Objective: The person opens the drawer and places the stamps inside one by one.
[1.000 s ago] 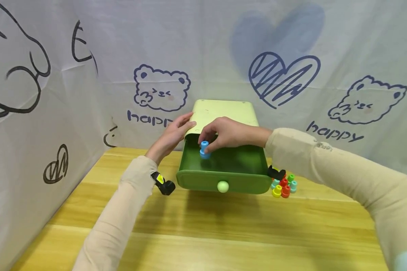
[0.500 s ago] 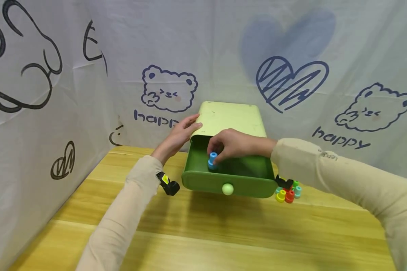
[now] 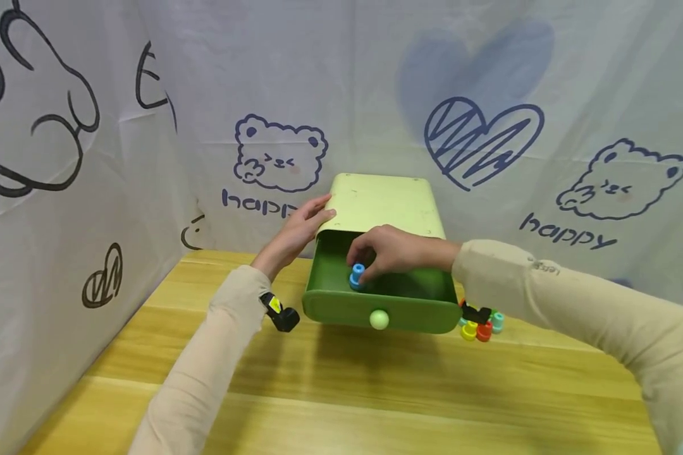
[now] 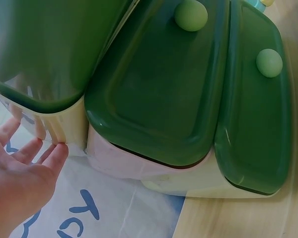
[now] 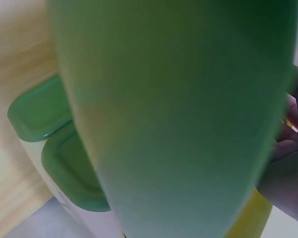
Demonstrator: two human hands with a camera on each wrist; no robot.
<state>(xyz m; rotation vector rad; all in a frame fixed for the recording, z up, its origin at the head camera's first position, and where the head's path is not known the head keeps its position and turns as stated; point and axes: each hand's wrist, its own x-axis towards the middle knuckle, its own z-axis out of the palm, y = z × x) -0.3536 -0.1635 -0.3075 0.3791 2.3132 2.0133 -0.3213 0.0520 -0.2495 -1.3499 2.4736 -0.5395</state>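
A small blue stepped peg [image 3: 357, 278] stands upright low inside the open green drawer [image 3: 432, 313], near its left front. My right hand [image 3: 393, 249] reaches into that drawer and pinches the peg between thumb and fingers. In the right wrist view the drawer's blurred wall covers most of the picture, with part of the right hand [image 5: 288, 163] at the edge. My left hand [image 3: 298, 230] rests on the left side of the pale yellow cabinet [image 3: 387, 199]. Its extended fingers [image 4: 54, 156] touch the cabinet's side in the left wrist view.
Several coloured pegs [image 3: 484, 331] stand on the wooden table [image 3: 347, 404] right of the cabinet, partly behind the right wrist camera. Two lower green drawers [image 4: 154, 89] with round knobs are closed. A printed cloth [image 3: 375, 88] hangs close behind the cabinet.
My right hand has lowered the blue peg deeper into the drawer, towards its front. The left hand keeps its place on the cabinet. The head view has shifted slightly.
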